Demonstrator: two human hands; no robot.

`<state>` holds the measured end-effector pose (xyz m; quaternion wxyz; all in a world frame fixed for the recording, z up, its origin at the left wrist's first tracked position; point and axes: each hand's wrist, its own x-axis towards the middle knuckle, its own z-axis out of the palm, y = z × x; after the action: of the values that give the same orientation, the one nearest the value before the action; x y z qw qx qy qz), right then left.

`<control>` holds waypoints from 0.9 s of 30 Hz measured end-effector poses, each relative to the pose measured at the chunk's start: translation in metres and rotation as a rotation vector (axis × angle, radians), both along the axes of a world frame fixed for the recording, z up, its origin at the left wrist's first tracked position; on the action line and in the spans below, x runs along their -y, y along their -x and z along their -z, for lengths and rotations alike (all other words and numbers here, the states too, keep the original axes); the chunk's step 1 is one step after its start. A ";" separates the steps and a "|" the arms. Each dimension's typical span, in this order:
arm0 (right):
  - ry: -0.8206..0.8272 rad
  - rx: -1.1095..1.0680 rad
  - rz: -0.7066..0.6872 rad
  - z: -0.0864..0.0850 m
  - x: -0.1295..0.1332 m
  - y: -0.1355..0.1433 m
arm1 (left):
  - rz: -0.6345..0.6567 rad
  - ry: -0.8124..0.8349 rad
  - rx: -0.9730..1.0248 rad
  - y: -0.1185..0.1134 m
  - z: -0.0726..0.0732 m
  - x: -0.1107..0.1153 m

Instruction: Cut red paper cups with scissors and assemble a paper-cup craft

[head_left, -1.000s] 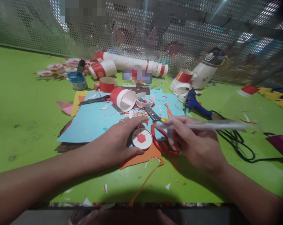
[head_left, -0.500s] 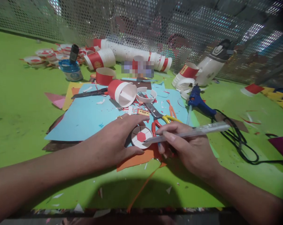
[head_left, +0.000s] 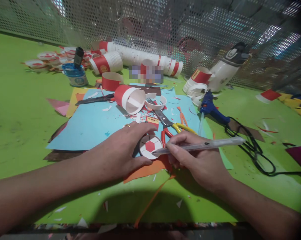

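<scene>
My left hand [head_left: 127,150] curls its thumb and fingers around the edge of a small white paper disc [head_left: 145,152], which bears a red hexagon and dark lines like a football. In my right hand [head_left: 192,155] is a slim, clear-barrelled pen [head_left: 212,144], its tip touching or just over the disc's lower right part. Orange paper [head_left: 140,171] lies beneath the disc. Just beyond my right fingers are scissors [head_left: 162,118] with red and yellow handles. A red and white paper cup [head_left: 127,100] rests on its side past my left hand.
Light blue paper [head_left: 90,123] covers the middle of the green table [head_left: 20,133], with paper scraps and a white ring [head_left: 155,101] on it. To the right are a blue glue gun [head_left: 212,108] and its black cord. Stacked cups [head_left: 140,55] and a white bottle [head_left: 221,73] stand or lie behind.
The pen and my right hand have shifted very slightly, the fingers drawing closer around the barrel. My left hand and the disc stay in place.
</scene>
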<state>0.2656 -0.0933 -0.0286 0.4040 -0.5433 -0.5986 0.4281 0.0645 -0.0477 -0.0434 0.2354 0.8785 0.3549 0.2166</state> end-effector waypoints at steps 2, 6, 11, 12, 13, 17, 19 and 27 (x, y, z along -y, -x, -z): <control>0.010 -0.011 -0.015 0.000 0.000 0.000 | -0.006 0.002 -0.004 -0.001 -0.001 0.000; 0.034 -0.009 -0.024 0.002 0.000 0.000 | -0.015 -0.007 -0.009 -0.002 -0.002 0.001; 0.066 0.020 -0.026 0.004 -0.001 -0.001 | -0.021 0.008 -0.007 -0.002 -0.003 0.000; 0.067 0.021 -0.026 0.004 -0.001 -0.001 | -0.025 0.010 -0.007 -0.002 -0.003 0.000; 0.069 0.020 -0.028 0.004 -0.001 -0.001 | -0.027 0.014 -0.010 -0.002 -0.003 0.000; 0.075 0.008 -0.038 0.004 0.000 0.000 | -0.021 0.008 -0.014 -0.003 -0.004 0.001; 0.083 0.009 -0.040 0.004 0.000 0.000 | -0.020 0.002 -0.012 -0.003 -0.004 0.002; 0.067 0.037 -0.043 0.005 0.001 -0.003 | -0.029 0.004 -0.016 -0.003 -0.004 0.002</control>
<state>0.2684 -0.0943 -0.0337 0.3649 -0.5515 -0.6029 0.4463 0.0671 -0.0499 -0.0395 0.2314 0.8744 0.3698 0.2123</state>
